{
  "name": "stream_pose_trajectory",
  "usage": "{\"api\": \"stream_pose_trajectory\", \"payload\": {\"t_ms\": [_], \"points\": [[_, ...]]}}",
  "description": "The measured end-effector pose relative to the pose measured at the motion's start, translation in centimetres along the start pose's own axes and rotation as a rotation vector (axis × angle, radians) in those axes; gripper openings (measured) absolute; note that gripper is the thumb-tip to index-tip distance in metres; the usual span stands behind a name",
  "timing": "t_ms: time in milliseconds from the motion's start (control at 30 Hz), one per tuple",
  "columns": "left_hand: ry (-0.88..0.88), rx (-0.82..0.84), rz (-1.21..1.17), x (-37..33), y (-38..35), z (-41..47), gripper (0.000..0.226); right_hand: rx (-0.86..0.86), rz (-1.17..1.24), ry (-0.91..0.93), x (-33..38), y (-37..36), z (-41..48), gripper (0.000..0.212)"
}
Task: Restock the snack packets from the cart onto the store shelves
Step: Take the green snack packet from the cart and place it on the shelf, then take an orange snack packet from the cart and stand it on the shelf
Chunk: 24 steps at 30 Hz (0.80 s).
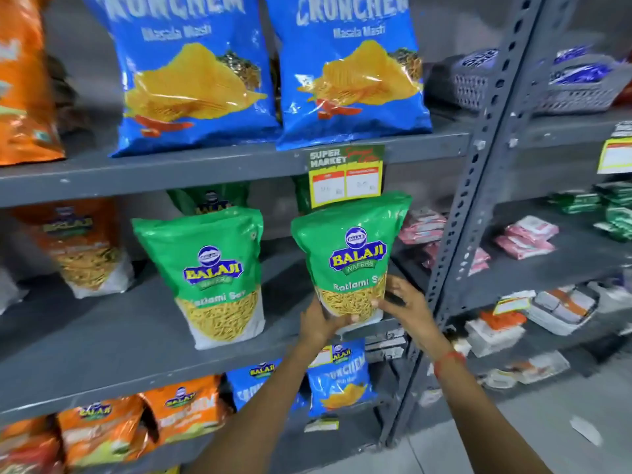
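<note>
Both hands grip a glossy green Ratlami Sev packet (349, 254) by its lower corners, holding it upright at the front edge of the middle shelf (102, 340). The left hand (319, 323) cups the bottom-left corner; the right hand (403, 302) clasps the bottom-right, a red thread at its wrist. The packet's top touches the yellow price tag (345, 176) hanging from the shelf above. A matching green packet (208, 275) stands just beside it on the left, with bare grey metal between them. To the right, open shelf runs to the perforated steel upright (478, 186). Two crinkled blue Crunchem bags (270, 70) stand overhead, overhanging the lip of their shelf.
</note>
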<state>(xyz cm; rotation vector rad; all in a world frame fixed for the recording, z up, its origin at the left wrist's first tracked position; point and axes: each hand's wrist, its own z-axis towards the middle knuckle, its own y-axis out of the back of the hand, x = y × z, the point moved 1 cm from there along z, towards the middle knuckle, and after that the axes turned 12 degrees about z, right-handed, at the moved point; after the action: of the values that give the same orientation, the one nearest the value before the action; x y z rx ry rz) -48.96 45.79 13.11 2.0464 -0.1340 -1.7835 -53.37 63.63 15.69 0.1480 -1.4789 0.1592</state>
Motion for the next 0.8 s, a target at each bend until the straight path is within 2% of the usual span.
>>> {"api": "stream_pose_trajectory", "payload": {"t_ms": [67, 133, 500, 633, 667, 733, 800], "points": [[0.013, 0.026, 0.025, 0.0, -1.2, 1.8, 0.111, -0.015, 0.021, -0.029, -0.6, 0.8, 1.0, 0.051], [0.027, 0.041, 0.053, 0.2, -2.0, 3.1, 0.112, -0.034, 0.037, -0.068, -1.4, 1.0, 1.7, 0.056], [0.030, 0.022, 0.186, -0.7, -3.5, 4.9, 0.087, -0.060, 0.021, -0.145, -3.5, -0.1, 3.7, 0.060], [0.016, 0.024, 0.198, -1.0, -3.1, 4.2, 0.096, -0.060, -0.058, -0.126, -3.6, -1.2, 3.5, 0.062], [-0.006, 0.016, 0.195, -1.0, -2.9, 3.8, 0.102, -0.086, -0.066, -0.114, -3.7, -1.7, 3.3, 0.063], [-0.039, -0.023, 0.212, -0.6, -2.2, 2.6, 0.112, -0.286, -0.160, -0.038, -3.3, -3.3, 2.0, 0.063], [-0.064, -0.094, 0.236, 0.1, -0.6, 0.4, 0.102, -0.507, -0.204, 0.113, -2.2, -6.0, -0.8, 0.056]]}}
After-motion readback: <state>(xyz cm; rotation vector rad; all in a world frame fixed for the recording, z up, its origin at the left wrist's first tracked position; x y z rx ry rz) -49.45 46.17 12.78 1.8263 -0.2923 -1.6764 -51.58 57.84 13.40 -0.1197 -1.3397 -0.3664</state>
